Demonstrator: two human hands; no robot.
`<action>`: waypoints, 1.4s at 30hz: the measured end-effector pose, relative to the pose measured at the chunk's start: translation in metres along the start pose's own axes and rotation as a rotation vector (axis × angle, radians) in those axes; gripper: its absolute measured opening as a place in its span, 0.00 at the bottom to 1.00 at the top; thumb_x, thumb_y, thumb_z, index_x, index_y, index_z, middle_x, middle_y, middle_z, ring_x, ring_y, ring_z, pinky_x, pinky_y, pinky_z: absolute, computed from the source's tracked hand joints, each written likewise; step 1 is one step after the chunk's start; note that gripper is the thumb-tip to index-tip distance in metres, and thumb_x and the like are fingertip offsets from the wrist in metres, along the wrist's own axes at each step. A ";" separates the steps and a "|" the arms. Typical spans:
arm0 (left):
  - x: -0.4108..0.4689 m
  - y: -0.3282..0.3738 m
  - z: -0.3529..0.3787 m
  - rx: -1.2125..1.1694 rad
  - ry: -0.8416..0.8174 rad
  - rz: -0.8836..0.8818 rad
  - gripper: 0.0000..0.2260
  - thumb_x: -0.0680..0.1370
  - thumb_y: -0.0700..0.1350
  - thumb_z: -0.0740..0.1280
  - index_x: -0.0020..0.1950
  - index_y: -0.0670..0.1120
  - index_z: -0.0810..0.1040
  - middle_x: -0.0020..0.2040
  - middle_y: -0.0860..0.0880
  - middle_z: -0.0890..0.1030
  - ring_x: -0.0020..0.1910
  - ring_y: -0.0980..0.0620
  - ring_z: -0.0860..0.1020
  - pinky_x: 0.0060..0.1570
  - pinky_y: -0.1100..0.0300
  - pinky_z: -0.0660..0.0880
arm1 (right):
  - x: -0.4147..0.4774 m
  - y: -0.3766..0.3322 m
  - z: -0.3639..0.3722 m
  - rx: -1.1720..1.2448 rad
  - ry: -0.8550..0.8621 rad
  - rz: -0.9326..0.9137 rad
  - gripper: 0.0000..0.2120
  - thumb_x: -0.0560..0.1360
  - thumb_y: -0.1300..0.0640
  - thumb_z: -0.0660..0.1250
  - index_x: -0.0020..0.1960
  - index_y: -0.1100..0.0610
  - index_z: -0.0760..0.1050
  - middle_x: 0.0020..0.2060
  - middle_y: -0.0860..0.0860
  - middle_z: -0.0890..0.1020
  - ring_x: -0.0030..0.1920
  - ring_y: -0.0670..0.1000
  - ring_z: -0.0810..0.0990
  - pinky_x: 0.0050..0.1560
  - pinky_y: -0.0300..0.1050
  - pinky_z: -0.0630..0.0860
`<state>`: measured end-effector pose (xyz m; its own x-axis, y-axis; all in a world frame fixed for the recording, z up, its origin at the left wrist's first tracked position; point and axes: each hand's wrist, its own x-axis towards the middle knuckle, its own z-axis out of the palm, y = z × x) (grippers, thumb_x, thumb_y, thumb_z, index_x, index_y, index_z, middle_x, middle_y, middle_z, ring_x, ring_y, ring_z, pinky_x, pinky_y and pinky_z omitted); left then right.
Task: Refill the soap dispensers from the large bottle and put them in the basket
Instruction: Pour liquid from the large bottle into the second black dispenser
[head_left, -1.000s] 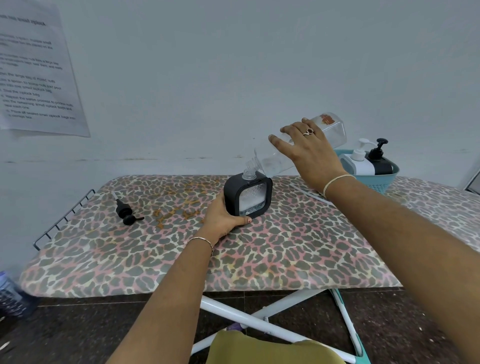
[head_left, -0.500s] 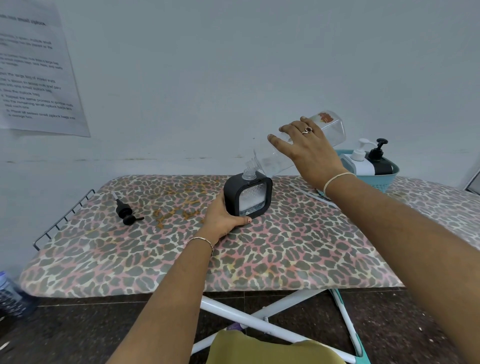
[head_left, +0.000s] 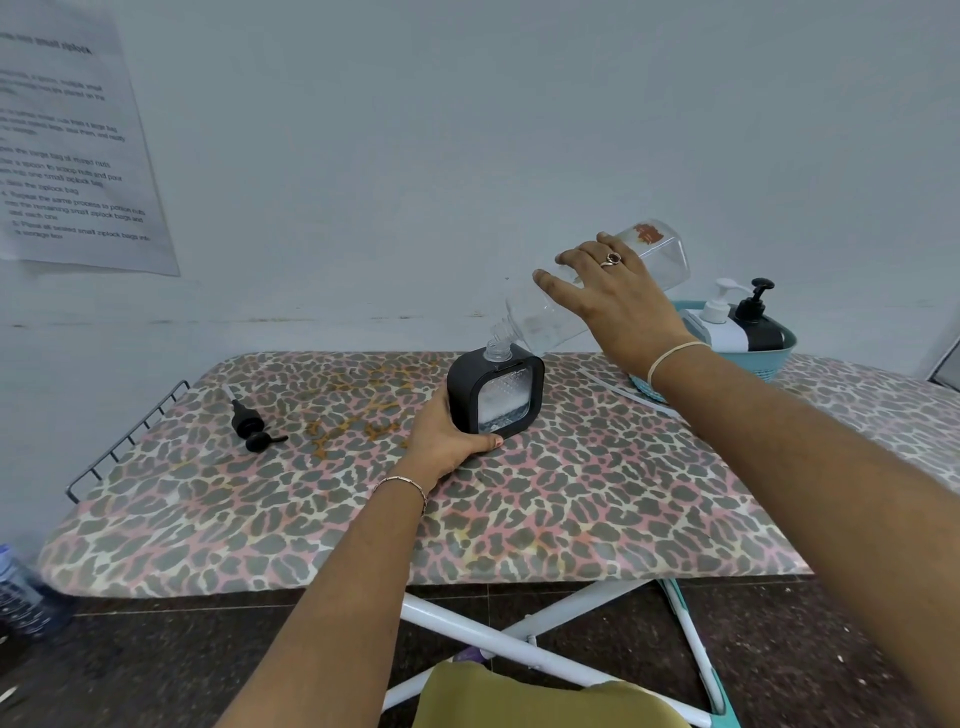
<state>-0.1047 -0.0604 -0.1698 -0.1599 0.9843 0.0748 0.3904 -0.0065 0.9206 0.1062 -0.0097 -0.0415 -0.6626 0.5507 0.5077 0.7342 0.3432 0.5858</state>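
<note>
A square black soap dispenser (head_left: 496, 397) with a clear window stands upright on the leopard-print ironing board (head_left: 363, 509), its neck uncapped. My left hand (head_left: 447, 436) grips its left side and base. My right hand (head_left: 613, 296) holds the large clear bottle (head_left: 545, 322) tilted down to the left, its mouth at the dispenser's neck. The dispenser's black pump head (head_left: 252, 426) lies on the board at the left. A teal basket (head_left: 779, 358) at the back right holds a white dispenser (head_left: 719, 325) and a black dispenser (head_left: 761, 327).
A metal rack (head_left: 124, 436) sticks out at the board's left end. A printed sheet (head_left: 72, 150) hangs on the wall at the left. A white strip (head_left: 631, 397) lies on the board near the basket. White crossed legs (head_left: 519, 639) show below the board's front edge.
My right hand has lifted the big bottle's rear end slightly, so the bottle tips a little more steeply. The left hand and the dispenser have stayed put.
</note>
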 end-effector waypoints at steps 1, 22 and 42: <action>0.000 0.000 0.000 -0.003 -0.001 -0.001 0.38 0.62 0.39 0.81 0.68 0.47 0.69 0.63 0.51 0.77 0.62 0.51 0.74 0.62 0.58 0.71 | 0.000 0.000 0.000 0.000 0.005 -0.003 0.39 0.57 0.75 0.70 0.67 0.59 0.71 0.57 0.64 0.76 0.57 0.64 0.74 0.68 0.61 0.64; 0.002 -0.003 0.001 -0.009 -0.007 0.002 0.38 0.62 0.39 0.82 0.68 0.47 0.69 0.56 0.55 0.76 0.56 0.55 0.74 0.56 0.61 0.70 | 0.003 0.004 -0.006 -0.033 0.049 -0.053 0.33 0.61 0.75 0.66 0.65 0.59 0.72 0.56 0.64 0.77 0.56 0.64 0.75 0.67 0.61 0.65; 0.003 -0.004 0.001 -0.008 -0.002 0.004 0.38 0.62 0.40 0.82 0.68 0.47 0.70 0.62 0.50 0.78 0.61 0.50 0.75 0.63 0.54 0.72 | 0.010 0.008 -0.006 -0.067 0.096 -0.107 0.31 0.64 0.75 0.66 0.65 0.59 0.73 0.55 0.64 0.77 0.55 0.64 0.76 0.67 0.60 0.66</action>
<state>-0.1064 -0.0569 -0.1738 -0.1567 0.9846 0.0779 0.3836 -0.0121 0.9234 0.1045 -0.0063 -0.0281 -0.7503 0.4368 0.4962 0.6488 0.3427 0.6794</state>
